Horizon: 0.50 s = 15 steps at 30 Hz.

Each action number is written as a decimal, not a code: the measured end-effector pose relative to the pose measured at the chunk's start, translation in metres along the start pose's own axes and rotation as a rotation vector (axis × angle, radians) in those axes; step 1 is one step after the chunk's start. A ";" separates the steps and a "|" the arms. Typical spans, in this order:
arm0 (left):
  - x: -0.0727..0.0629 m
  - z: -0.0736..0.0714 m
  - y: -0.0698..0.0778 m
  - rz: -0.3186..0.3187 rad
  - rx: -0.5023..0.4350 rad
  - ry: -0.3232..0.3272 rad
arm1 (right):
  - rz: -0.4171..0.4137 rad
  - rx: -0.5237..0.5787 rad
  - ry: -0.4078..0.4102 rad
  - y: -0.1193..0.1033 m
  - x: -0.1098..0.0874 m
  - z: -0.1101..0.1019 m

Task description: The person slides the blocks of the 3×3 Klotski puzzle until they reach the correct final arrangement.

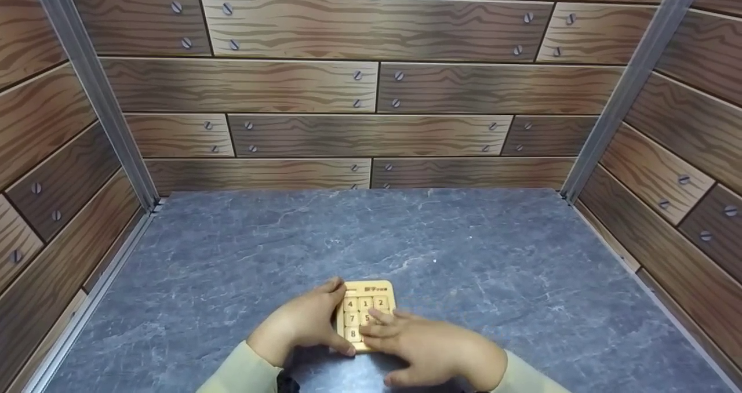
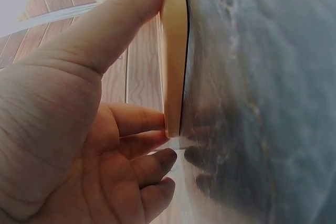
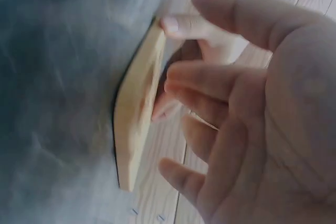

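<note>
A yellow wooden number slide puzzle (image 1: 358,291) lies flat on the table, its tiles marked with black digits; 4, 1, 2, 7, 5 and 8 show. My left hand (image 1: 301,321) grips its left side, thumb at the near corner and fingertips at the far one. In the left wrist view the puzzle's edge (image 2: 174,61) sits between thumb and fingers. My right hand (image 1: 432,344) reaches over the lower right tiles, which it hides. Its fingers (image 3: 205,80) are spread and loosely bent in the right wrist view, with nothing pinched between them.
The grey marbled tabletop (image 1: 278,236) stretches out beyond the puzzle. Wood-print walls (image 1: 301,86) stand at the back and both sides, with metal posts (image 1: 632,80) at the back corners.
</note>
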<state>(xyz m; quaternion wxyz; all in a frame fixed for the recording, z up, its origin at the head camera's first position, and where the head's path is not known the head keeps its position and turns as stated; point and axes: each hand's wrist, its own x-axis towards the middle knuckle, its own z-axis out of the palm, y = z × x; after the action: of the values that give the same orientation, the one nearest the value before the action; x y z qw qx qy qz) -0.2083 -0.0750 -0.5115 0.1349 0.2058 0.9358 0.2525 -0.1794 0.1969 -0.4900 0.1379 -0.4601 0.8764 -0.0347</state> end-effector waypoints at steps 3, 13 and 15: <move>0.000 -0.001 0.001 0.004 0.008 -0.001 | 0.009 0.041 -0.045 0.000 0.000 0.000; 0.002 0.000 0.000 -0.013 0.004 -0.026 | 0.129 0.166 -0.122 0.004 -0.006 -0.010; 0.002 0.000 -0.001 -0.013 0.002 -0.027 | 0.150 0.170 -0.121 0.003 -0.008 -0.012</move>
<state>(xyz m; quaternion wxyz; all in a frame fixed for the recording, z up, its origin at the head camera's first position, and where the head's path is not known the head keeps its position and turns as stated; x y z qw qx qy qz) -0.2104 -0.0746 -0.5122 0.1490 0.2033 0.9354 0.2480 -0.1809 0.2049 -0.4775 0.2313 -0.3813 0.8923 -0.0707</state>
